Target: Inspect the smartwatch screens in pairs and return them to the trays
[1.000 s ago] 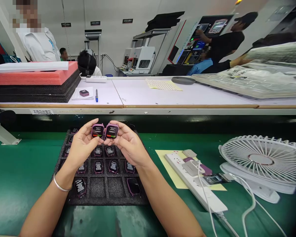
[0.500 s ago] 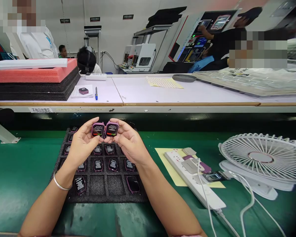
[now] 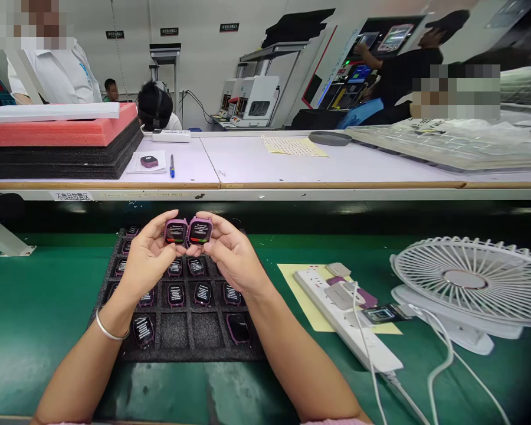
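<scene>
Smartwatches (image 3: pixel 188 231) | two purple square bodies showing lit screens with small text and a red-green bar | left hand (image 3: pixel 148 260) gripping one, right hand (image 3: pixel 234 257) gripping the other, both curled | watches touching, between the hands | more watches (image 3: pixel 176 294) sitting in a black foam tray (image 3: pixel 174 330) just below the hands

White desk fan (image 3: pixel 464 278), power strip (image 3: pixel 363 341)
</scene>
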